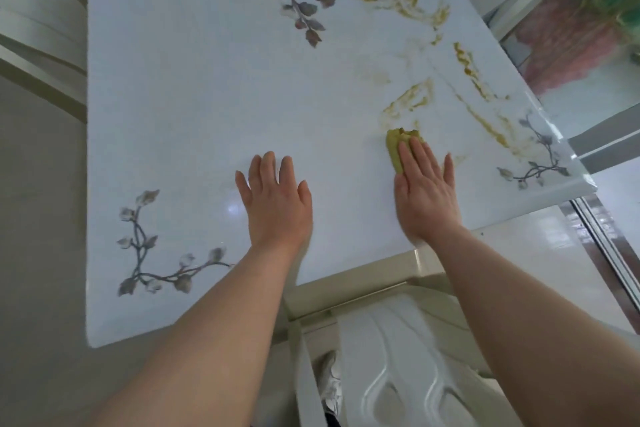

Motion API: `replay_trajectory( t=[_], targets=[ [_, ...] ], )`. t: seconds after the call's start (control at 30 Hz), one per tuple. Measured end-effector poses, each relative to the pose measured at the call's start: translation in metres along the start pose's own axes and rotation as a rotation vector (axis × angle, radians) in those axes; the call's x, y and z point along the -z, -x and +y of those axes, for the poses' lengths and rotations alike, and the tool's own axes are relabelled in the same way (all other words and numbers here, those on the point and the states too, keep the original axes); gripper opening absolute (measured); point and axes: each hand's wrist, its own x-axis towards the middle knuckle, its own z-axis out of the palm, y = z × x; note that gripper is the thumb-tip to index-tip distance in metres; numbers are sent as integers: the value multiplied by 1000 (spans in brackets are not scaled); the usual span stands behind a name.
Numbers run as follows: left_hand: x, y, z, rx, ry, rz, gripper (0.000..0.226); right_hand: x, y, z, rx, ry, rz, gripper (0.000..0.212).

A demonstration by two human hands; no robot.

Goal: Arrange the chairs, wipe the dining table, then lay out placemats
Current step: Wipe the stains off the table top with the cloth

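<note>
Dining table (190,97) during the wiping step. A white, glossy top printed with grey leaf sprays fills most of the view. Yellow-brown smears (414,99) run in streaks over its right half, from the far end down toward the near right corner, while the left half looks clean. The cloth (394,149), a small yellow-green wad, lies on the top at the near end of the smears. The right hand (426,198) presses it down with straight, close-set fingers and does not clutch it. A flat palm spreads the pressure over the wad, which probably suits rubbing at sticky marks. The left hand (277,201) lies palm-down with fingers spread on the clean part of the top, well apart from the cloth and holding nothing. It appears to serve as a brace for the person leaning in over the near edge. A pale chair (408,357) with a carved back stands tucked against that edge, between the forearms. Part of another chair (31,10) shows at the left side. No placemats are in view, so that step looks to be ahead, with a good share of the smears yet to be wiped.
</note>
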Motion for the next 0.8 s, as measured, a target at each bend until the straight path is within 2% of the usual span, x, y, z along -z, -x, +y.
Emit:
replay_trajectory(
  t=[0.13,0.33,0.47,0.67,0.8],
  targets=[
    [-5,3,5,20,-3,44,44,-3,-5,-11,-21,38,-7,59],
    [-3,5,8,22,-31,77,41,-10,-7,-70,344,-28,-63,58],
    [-4,5,6,22,-17,102,38,-8,-35,-57,454,-27,-45,56],
    [-6,5,6,31,7,126,35,0,-69,12,159,-12,22,56],
    [-7,4,6,41,10,117,35,-1,-52,11,34,9,35,59]
  ],
)
